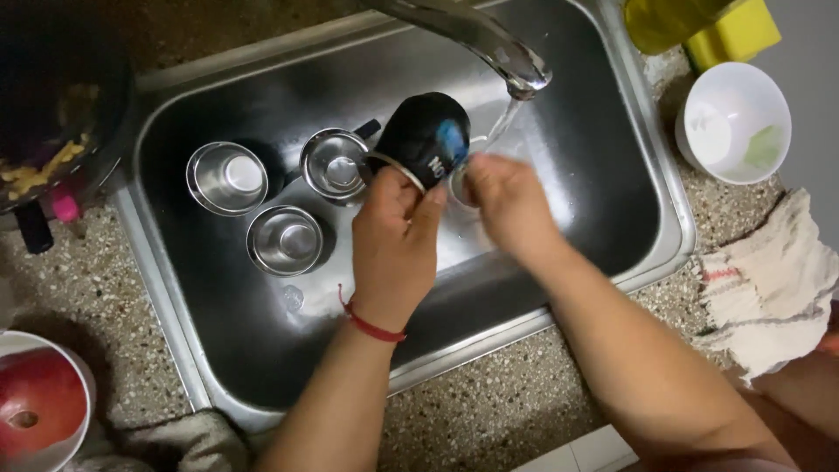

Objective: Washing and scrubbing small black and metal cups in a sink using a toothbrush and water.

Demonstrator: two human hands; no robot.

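My left hand [395, 232] grips a black mug [426, 135] with a blue patch, tilted on its side over the steel sink [524, 288]. A red thread band circles that wrist. My right hand [507, 205] is at the mug's mouth under the running water [501, 125] from the chrome tap [489, 44]; the hand is blurred, and what its fingers hold cannot be made out. Three small steel cups [229, 177] [335, 163] [285, 239] stand upright in the sink, left of the mug.
A white bowl [734, 122] and yellow items [699, 26] sit on the speckled counter at the upper right. A crumpled cloth [769, 288] lies to the right. A dark pan with food [44, 131] is at the left, a red apple in a white bowl [35, 402] at the lower left.
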